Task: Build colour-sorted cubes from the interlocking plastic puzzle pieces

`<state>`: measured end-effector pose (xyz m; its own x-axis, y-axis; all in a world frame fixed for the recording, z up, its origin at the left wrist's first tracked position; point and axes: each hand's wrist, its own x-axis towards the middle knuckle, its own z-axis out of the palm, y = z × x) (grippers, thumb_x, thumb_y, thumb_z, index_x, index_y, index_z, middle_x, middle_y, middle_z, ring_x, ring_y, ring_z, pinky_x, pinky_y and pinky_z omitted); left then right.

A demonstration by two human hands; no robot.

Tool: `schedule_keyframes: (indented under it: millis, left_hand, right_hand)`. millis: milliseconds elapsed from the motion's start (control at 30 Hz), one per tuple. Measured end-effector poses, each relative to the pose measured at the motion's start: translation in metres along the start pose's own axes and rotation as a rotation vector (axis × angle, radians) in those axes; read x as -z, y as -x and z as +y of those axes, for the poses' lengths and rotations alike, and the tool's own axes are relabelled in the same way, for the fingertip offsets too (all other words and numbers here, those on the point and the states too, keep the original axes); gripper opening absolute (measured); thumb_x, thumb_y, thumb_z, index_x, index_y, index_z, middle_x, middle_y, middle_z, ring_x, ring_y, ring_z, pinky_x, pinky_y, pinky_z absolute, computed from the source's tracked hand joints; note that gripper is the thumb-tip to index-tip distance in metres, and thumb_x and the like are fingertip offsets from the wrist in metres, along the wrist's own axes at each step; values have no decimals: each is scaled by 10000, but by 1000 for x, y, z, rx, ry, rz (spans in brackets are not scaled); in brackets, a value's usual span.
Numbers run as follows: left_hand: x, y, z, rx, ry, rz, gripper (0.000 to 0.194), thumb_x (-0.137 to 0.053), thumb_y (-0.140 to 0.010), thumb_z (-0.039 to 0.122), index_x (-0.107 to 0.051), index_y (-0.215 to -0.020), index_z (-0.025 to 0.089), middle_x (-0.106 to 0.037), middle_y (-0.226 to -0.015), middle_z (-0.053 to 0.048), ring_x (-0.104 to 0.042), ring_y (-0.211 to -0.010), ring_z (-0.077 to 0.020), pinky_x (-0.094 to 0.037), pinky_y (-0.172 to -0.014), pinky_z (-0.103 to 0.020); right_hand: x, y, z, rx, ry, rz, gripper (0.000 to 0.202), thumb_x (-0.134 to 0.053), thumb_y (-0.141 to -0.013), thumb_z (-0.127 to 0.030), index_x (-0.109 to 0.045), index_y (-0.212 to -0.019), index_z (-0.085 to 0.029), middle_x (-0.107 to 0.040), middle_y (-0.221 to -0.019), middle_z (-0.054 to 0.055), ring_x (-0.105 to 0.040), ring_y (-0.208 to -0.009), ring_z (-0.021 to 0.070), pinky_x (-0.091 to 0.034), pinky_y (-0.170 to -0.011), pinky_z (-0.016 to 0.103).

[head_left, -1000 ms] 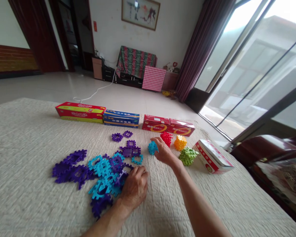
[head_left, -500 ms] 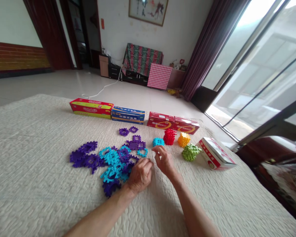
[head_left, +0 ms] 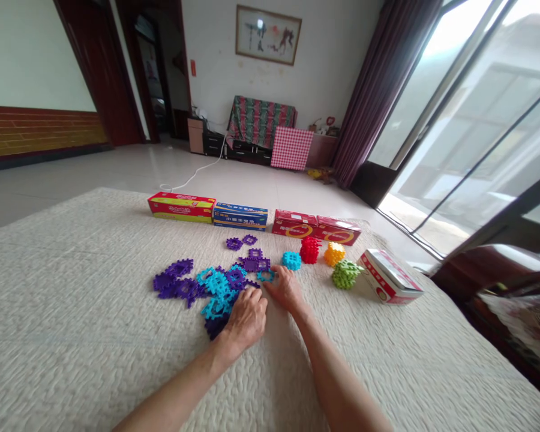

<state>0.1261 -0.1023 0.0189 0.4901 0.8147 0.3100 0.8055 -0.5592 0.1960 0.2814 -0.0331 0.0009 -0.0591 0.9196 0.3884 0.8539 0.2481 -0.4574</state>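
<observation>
My right hand (head_left: 287,289) pinches the edge of a light-blue notched building piece (head_left: 264,276) lying on the bedspread. My left hand (head_left: 248,317) rests with curled fingers at the right side of the heap; what is under the fingers is hidden. Left of it, light-blue building pieces (head_left: 216,282) lie mixed with purple building pieces (head_left: 173,283). Behind my right hand stands a light-blue assembled block (head_left: 291,260). A red assembled block (head_left: 310,250), a yellow one (head_left: 334,254) and a green one (head_left: 345,274) stand further right.
A red-and-yellow box (head_left: 182,208), a blue box (head_left: 240,216) and two red boxes (head_left: 294,224) line the far side of the bedspread (head_left: 94,288). A white-and-red box (head_left: 391,278) stands at right. Beyond lies the tiled floor (head_left: 247,180).
My right hand has moved left from near the light-blue block and taken hold of the loose light-blue piece. My left hand has shifted slightly left. The view has tilted up.
</observation>
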Motion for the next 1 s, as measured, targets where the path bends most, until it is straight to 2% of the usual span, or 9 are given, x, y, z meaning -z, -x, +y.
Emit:
schedule_keyframes:
  millis: [133, 267, 367, 433, 533, 600, 733, 867, 1000]
  left_hand:
    - [-8, 10, -7, -37, 3, 48, 224, -421, -854, 112, -634, -897, 164, -594, -1089, -111, -461, -1164, -254, -405, -957, -413]
    - [-12, 3, -15, -65, 6, 83, 228, -412, -867, 111, -631, -910, 155, -588, -1121, -115, -466, -1163, -248, -409, -962, -403]
    - [-13, -4, -18, -74, 18, 96, 218, -420, -865, 111, -631, -887, 158, -596, -1079, -111, -487, -1132, -244, -420, -945, -401]
    - [-14, -5, -18, -79, 21, 101, 227, -413, -862, 101, -631, -859, 164, -600, -1035, -102, -496, -1112, -242, -424, -934, -404]
    - [-14, -5, -18, -82, 21, 103, 240, -404, -858, 86, -631, -848, 165, -599, -1024, -96, -490, -1112, -244, -426, -927, -404]
    - [-14, -4, -18, -81, 27, 99, 243, -404, -857, 82, -633, -862, 165, -600, -1028, -93, -486, -1115, -243, -428, -923, -400]
    - [-15, -5, -18, -76, 48, 105, 249, -405, -861, 83, -637, -897, 166, -598, -1064, -91, -484, -1125, -239, -419, -935, -396]
    - [-16, -5, -19, -62, 63, 97, 249, -410, -862, 85, -639, -909, 172, -598, -1090, -93, -480, -1138, -245, -416, -935, -401]
    - [-15, -6, -19, -54, 70, 80, 248, -414, -862, 88, -637, -919, 181, -599, -1092, -92, -479, -1144, -246, -418, -933, -406]
  right_hand:
    - [4, 3, 8, 57, -67, -10, 318, -659, -708, -238, -612, -1013, -163, -650, -978, 102, -597, -919, 231, -466, -836, 359]
    - [15, 11, 19, 102, -116, -52, 300, -657, -672, -182, -608, -969, -173, -651, -905, 74, -617, -791, 193, -498, -734, 323]
    - [27, 18, 25, 128, -143, -46, 289, -640, -699, -205, -592, -984, -200, -653, -929, 55, -629, -777, 174, -508, -698, 296]
    - [37, 19, 28, 147, -163, 12, 286, -625, -736, -251, -579, -1015, -206, -650, -977, 68, -634, -837, 188, -512, -741, 317]
    - [50, 9, 35, 155, -146, 144, 294, -597, -770, -285, -569, -1050, -201, -639, -1049, 99, -617, -951, 220, -491, -850, 372]
    - [55, -3, 41, 135, -107, 184, 302, -581, -768, -276, -569, -1059, -196, -633, -1075, 113, -610, -971, 230, -481, -875, 393]
    - [57, -28, 55, 101, -53, 142, 312, -548, -772, -269, -571, -1070, -181, -639, -1055, 119, -611, -943, 230, -488, -856, 393]
    - [53, -41, 65, 108, -40, 112, 309, -526, -790, -273, -569, -1080, -174, -639, -1053, 116, -601, -955, 229, -480, -871, 394]
    - [51, -42, 65, 100, -58, 179, 329, -535, -779, -268, -574, -1089, -164, -603, -1139, 141, -589, -1001, 239, -479, -882, 406]
